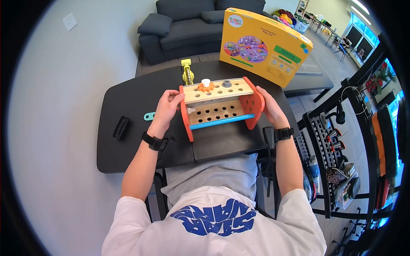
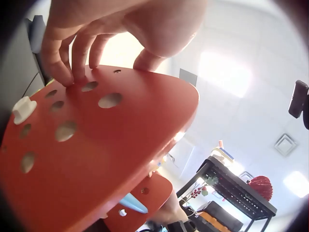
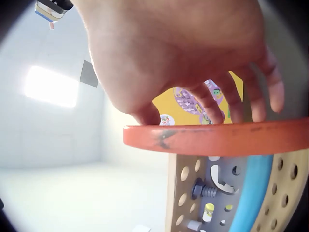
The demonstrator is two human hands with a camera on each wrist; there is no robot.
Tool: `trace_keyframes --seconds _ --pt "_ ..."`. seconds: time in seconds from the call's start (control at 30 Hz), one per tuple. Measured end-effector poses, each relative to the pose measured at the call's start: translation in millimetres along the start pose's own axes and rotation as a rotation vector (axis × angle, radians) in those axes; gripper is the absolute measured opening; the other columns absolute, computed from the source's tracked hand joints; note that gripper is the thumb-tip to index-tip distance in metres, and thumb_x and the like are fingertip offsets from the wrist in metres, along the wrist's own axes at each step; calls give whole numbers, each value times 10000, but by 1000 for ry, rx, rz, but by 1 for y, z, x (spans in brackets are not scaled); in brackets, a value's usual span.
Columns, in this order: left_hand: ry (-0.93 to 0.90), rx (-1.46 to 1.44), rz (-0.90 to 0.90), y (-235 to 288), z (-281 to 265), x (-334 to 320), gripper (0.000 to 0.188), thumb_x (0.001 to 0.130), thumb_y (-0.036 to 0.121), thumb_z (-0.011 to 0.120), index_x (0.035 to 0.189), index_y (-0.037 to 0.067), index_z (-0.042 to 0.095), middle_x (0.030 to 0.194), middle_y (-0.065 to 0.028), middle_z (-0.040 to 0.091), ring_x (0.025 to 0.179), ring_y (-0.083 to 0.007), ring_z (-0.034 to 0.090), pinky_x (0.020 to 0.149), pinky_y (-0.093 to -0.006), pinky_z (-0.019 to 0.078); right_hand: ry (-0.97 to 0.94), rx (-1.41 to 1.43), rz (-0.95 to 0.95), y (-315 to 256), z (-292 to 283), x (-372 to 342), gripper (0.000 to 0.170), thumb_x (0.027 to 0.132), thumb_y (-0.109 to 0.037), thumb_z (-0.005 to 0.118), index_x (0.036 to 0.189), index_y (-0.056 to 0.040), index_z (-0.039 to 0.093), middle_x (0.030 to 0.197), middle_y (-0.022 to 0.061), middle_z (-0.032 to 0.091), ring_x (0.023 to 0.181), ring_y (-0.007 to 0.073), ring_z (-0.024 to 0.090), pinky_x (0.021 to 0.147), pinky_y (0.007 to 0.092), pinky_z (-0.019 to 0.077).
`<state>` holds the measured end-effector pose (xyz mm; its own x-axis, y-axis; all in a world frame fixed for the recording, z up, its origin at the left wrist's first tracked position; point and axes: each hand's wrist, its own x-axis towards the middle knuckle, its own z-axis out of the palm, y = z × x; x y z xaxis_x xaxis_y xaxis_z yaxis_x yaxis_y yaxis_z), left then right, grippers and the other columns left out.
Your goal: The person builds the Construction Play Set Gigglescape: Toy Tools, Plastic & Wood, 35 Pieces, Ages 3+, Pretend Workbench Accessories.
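Between my two hands is a wooden toy workbench (image 1: 219, 94) with red side panels, a blue bar along its front and rows of holes. My left hand (image 1: 168, 106) holds the left side panel (image 2: 120, 140), with thumb and fingers at its upper edge and outer face. A white bolt (image 2: 23, 110) pokes through that panel. At the opposite side panel (image 3: 217, 137) my right hand (image 1: 272, 110) grips, fingers spread and fingertips against it. On top sit an orange gear (image 1: 205, 88) with a white bolt head and a grey bolt (image 1: 226, 84).
Behind the bench lies a yellow-green toy tool (image 1: 187, 73). A teal strip (image 1: 149, 116) and a black object (image 1: 121, 127) are on the left of the black table (image 1: 128, 149). A yellow play set box (image 1: 265, 47) stands at the back right, near a black shelf rack (image 1: 326, 141).
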<state>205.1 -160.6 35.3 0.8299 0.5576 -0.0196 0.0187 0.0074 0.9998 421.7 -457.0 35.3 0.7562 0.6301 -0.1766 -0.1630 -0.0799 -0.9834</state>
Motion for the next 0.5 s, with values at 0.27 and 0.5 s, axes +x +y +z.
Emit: trace_keyframes --seconds 0.27,0.5 --pt "-10 -22 22 -2 -1 -2 285 991 219 669 1199 53 568 1030 -35 661 979 -106 611 819 -261 475 -23 118 36 0 1 2 454 1025 -464 532 1279 -106 647 1185 50 681 1051 144 605 947 329 466" --pt "-31 -149 185 -3 -4 -6 295 965 152 702 1195 45 552 1060 -60 651 1014 -125 599 905 -289 491 -49 118 -138 3 -8 -6 364 995 -357 616 1216 -68 617 1145 64 673 1047 140 602 966 329 452"
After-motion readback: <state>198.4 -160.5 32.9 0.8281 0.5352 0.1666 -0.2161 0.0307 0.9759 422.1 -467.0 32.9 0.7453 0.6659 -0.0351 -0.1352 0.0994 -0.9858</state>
